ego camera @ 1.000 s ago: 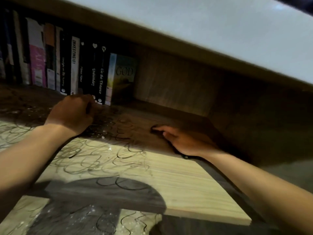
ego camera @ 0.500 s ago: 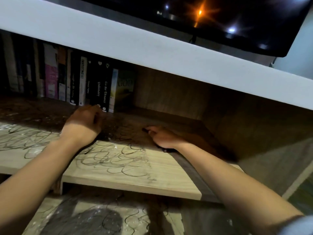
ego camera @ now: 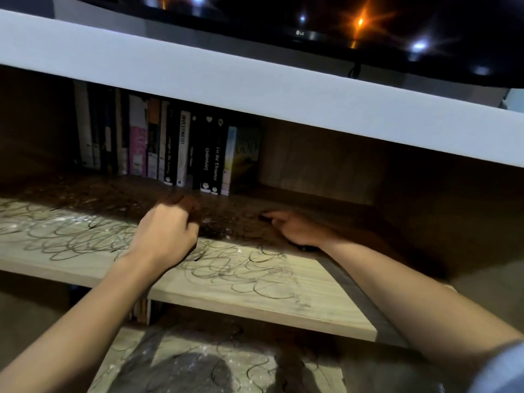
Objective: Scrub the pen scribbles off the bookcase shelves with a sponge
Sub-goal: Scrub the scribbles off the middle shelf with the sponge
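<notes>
The left hand (ego camera: 166, 234) is seen from the back, its fingers curled under and pressed down on the shelf (ego camera: 255, 296). Whatever is held beneath it is hidden by the knuckles, so a sponge may be gripped there, but none can be made out anywhere in the view. The right hand (ego camera: 295, 226) rests on the shelf further to the right, well apart from the left, with its fingers stretched forward and a fingertip laid on something small and dark that is too shadowed to be identified; whether anything is pinched cannot be told.

Around and between both hands the shelf is covered with looping pen scribbles (ego camera: 226, 268), which run from the left edge across to just beyond the right hand. White specks, perhaps powder or foam, are scattered among them near the left hand. At the back of the shelf a row of books (ego camera: 181, 148) is stood upright. A lower shelf (ego camera: 215, 361) is visible below, and it too is marked with scribbles and white flecks.

The job is judged to be at an early stage. No cleaned patch can be picked out with confidence; the lines under and beside the left hand are as dark as those elsewhere. Nearly all of the upper shelf and the whole of the lower one are left to be scrubbed.
</notes>
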`<action>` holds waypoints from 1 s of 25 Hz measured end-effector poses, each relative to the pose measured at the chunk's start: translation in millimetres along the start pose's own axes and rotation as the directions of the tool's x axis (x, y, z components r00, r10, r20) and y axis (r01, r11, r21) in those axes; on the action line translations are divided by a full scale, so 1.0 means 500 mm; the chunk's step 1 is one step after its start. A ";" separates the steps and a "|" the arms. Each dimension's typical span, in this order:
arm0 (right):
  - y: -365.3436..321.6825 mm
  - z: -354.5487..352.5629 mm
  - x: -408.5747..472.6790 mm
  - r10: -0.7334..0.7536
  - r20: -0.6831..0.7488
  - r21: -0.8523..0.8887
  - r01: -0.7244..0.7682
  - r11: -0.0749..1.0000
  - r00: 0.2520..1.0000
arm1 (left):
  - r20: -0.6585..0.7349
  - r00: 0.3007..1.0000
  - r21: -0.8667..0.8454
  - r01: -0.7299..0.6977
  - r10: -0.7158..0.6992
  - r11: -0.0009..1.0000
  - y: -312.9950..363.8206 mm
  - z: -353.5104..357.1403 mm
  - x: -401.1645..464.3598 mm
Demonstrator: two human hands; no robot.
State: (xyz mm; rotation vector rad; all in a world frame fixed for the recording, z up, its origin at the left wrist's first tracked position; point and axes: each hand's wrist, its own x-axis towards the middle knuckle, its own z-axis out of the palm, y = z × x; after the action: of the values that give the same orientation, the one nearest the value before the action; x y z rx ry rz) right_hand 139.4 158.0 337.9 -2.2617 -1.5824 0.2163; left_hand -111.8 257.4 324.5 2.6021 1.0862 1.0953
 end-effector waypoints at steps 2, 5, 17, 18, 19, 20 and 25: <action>0.016 -0.011 -0.048 -0.118 0.075 0.063 0.113 0.992 0.990 | 0.030 0.999 0.005 0.033 -0.033 0.999 -0.015 0.005 0.015; 0.097 -0.054 -0.079 -0.137 0.103 0.148 0.121 0.982 0.985 | 0.020 0.999 -0.027 0.039 -0.038 0.999 -0.024 0.020 0.040; 0.022 0.018 0.007 -0.077 -0.025 -0.003 0.077 0.997 0.997 | -0.091 0.991 -0.079 -0.109 0.101 0.991 -0.057 0.046 0.066; 0.025 0.014 -0.031 -0.155 0.010 0.003 0.155 0.988 0.988 | -0.086 0.992 -0.077 -0.100 0.094 0.992 -0.055 0.046 0.062; 0.039 0.000 -0.063 -0.199 0.044 0.019 0.199 0.980 0.979 | -0.087 0.992 -0.076 -0.095 0.088 0.993 -0.052 0.044 0.060; 0.066 -0.020 -0.082 -0.199 0.064 0.032 0.197 0.980 0.978 | -0.090 0.992 -0.071 -0.090 0.083 0.993 -0.049 0.042 0.060; 0.202 -0.072 -0.013 0.218 -0.093 0.021 -0.217 0.976 0.972 | -0.025 0.999 -0.059 -0.031 0.029 0.998 -0.040 0.039 0.058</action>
State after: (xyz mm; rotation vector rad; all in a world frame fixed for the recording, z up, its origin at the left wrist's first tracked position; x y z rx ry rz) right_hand 237.5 114.0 331.8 -2.3990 -1.2832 0.1712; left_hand -96.4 294.3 320.2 2.5737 1.0062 1.1507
